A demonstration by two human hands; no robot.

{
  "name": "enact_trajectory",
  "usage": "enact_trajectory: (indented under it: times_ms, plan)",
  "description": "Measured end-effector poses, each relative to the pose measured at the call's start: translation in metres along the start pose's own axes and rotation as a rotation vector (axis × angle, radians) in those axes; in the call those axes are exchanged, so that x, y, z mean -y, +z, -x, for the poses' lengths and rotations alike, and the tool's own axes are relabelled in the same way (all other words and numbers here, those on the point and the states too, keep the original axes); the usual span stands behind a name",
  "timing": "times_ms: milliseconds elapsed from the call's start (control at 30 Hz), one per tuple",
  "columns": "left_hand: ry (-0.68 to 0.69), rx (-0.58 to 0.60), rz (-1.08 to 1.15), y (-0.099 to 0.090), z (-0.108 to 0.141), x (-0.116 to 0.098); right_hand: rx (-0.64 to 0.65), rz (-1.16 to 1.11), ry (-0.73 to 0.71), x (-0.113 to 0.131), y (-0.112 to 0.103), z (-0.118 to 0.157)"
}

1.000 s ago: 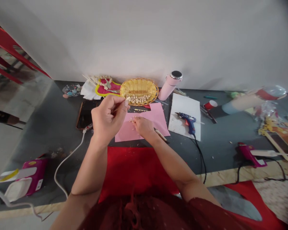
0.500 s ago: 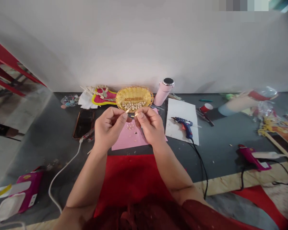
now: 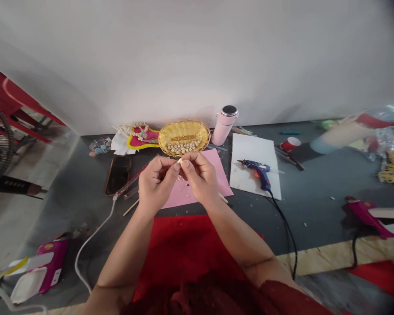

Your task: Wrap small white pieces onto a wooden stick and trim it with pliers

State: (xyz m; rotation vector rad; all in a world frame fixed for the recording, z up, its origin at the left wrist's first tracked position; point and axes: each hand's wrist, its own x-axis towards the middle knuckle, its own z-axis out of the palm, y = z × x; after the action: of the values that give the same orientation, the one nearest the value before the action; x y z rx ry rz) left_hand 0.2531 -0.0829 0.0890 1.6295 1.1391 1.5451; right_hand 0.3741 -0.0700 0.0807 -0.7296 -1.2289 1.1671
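Both hands meet above a pink sheet, just in front of a yellow wicker basket with many small pale pieces inside. My left hand pinches a small pale piece between thumb and index finger. Against the same spot, the thumb and fingers of my right hand are pressed together, and the fingertips nearly touch. Whether each hand has its own piece is too small to tell. Tiny pale bits lie on the pink sheet, partly covered by the hands.
A pink bottle stands right of the basket. On a white board lies a blue glue gun with a black cord. A phone and white cable are at left; a red cup is at right.
My hands have come together, closing the small gap between their fingertips. The camera view has shifted slightly, and a thin stick now shows beside my left wrist.
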Motion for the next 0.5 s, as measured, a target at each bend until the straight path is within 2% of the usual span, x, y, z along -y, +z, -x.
enact_trajectory:
  times_ms: [367, 500]
  plan:
    - [0.002, -0.017, -0.016, -0.0008, -0.0012, -0.0037, 0.032, -0.051, 0.072, 0.0006, -0.0030, -0.0010]
    - [-0.008, -0.001, 0.020, 0.0000, -0.0001, -0.0054, 0.015, -0.069, 0.042, 0.0000, -0.0037, -0.0002]
